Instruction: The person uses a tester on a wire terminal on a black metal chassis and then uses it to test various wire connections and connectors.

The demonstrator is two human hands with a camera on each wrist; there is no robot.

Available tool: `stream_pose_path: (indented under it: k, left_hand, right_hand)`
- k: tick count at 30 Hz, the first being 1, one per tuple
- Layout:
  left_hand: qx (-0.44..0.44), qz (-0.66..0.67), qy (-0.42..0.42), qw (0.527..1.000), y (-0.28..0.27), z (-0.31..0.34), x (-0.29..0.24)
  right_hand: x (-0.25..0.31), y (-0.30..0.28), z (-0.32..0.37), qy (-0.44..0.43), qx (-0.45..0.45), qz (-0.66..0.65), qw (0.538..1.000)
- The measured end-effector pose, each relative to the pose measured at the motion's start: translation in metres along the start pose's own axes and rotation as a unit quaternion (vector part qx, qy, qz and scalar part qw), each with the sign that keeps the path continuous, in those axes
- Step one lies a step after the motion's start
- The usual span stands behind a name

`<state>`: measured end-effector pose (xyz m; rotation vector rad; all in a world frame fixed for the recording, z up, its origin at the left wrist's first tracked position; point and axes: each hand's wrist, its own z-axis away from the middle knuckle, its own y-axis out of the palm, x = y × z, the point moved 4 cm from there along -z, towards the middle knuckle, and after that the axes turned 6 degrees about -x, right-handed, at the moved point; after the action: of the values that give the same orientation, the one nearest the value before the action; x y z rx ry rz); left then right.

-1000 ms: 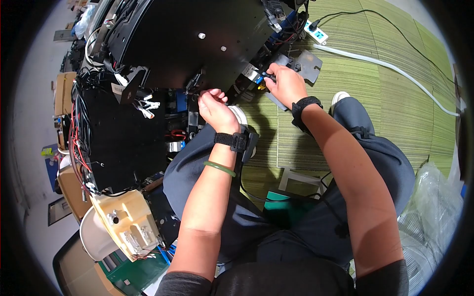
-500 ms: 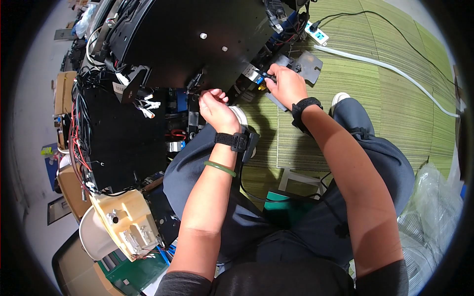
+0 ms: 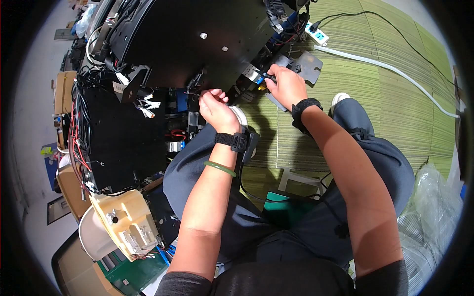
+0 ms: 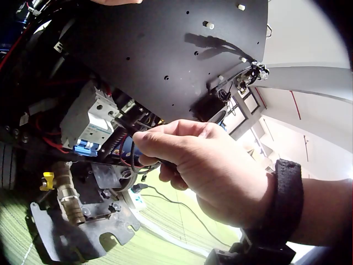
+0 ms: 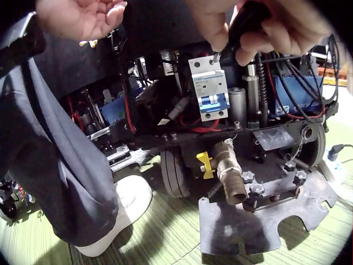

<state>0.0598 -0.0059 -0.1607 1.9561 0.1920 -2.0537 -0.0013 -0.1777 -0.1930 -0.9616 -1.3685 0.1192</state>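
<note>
your right hand (image 3: 289,89) grips the screwdriver (image 5: 249,23) at the breaker (image 5: 209,84); your left hand (image 3: 216,109), fingers loosely bent, is near the panel (image 3: 173,44).

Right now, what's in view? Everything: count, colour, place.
Panel: 1, black, head view's top
Circuit breaker: 1, white with blue switch, under panel
Screwdriver: 1, black handle, at breaker's upper terminal
Valve: 1, brass with yellow handle, below breaker
Plate: 1, grey, beneath valve
Cables: many, mixed colours, head view's left
Carpet: 1, green, floor
Power strip: 1, white, on carpet
Hose: 1, pale, on carpet
Moulded part: 1, cream, head view's lower left
Plastic wrap: count unclear, clear, lower right
Shoes: 2, white, on carpet
Left hand: 1, bare, beside panel
Right hand: 1, bare, gripping screwdriver
</note>
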Motion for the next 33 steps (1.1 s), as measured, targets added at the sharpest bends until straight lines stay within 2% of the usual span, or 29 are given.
stream_pose_path:
  k: [14, 20, 25, 28, 33]
  left_hand:
    - [0.0, -0.002, -0.003, 1.0, 0.0, -0.001, 0.0]
    - [-0.001, -0.007, -0.006, 1.0, 0.001, -0.001, -0.001]
    - [0.003, 0.0, -0.005, 1.0, 0.0, 0.0, -0.001]
    - [0.001, -0.005, -0.001, 1.0, 0.001, 0.0, -0.002]
    - [-0.001, -0.003, -0.002, 1.0, 0.002, 0.001, -0.002]
  right_hand:
    - [0.002, -0.006, 0.001, -0.01, -0.011, 0.001, 1.0]
    - [-0.004, -0.01, 0.01, 0.002, 0.022, -0.018, 1.0]
    - [0.001, -0.008, 0.009, -0.041, 0.0, -0.027, 0.999]
    - [0.005, -0.008, 0.008, -0.02, 0.028, -0.025, 0.999]
    - [0.005, -0.003, 0.009, -0.041, 0.011, -0.014, 0.999]
